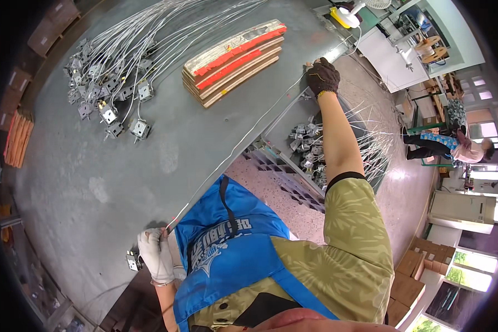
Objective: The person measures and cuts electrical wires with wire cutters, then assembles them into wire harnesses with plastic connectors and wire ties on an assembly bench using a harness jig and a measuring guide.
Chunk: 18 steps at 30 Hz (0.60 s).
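Left hand (156, 255): fingers closed on wire (233, 152), which runs along tabletop (149, 182) edge. Bin (280, 131) by that edge: metal parts (307, 145), white leads (373, 155). Right hand (322, 77): fingers closed on wire's far stretch. Beyond: boards (235, 61), piled wired parts (108, 83).

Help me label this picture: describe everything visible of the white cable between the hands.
The white cable is thin, apparently plastic-coated, and reddish near the white-gloved left hand. Slightly bowed, it runs diagonally along the near edge of the grey table to the dark-gloved right hand; both hands appear to grip it. Its ends cannot be made out.
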### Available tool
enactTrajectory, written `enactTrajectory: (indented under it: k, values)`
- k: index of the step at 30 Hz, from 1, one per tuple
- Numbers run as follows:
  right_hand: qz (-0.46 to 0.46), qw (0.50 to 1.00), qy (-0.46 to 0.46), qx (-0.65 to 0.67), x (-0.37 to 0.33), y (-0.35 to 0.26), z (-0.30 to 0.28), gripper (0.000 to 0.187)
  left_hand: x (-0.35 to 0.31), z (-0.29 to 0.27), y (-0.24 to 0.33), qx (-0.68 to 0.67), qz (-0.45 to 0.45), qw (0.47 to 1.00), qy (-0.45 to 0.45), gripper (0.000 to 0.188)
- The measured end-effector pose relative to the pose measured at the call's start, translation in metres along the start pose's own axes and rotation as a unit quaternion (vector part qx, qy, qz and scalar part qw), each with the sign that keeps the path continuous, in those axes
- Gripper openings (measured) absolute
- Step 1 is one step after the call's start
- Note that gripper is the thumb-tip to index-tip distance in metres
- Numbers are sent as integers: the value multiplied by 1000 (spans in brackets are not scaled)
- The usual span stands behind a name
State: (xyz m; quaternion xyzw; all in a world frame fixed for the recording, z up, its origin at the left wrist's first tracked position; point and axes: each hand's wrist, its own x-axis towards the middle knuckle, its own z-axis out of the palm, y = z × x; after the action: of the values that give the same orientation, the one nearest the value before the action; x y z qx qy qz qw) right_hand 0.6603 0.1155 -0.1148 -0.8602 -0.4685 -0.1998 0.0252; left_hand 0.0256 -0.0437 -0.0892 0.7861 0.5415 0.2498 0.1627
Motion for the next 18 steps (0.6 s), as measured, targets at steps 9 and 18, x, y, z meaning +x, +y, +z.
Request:
enactTrajectory:
  k: [9, 18]
  values:
    - [-23, 997, -65, 30, 5, 15, 0, 44, -5, -12, -14, 17, -4, 1000, -9, 20]
    - [29, 992, -118, 24, 18, 13, -12, 49, -2, -3, -9, 38, 4, 999, -6, 21]
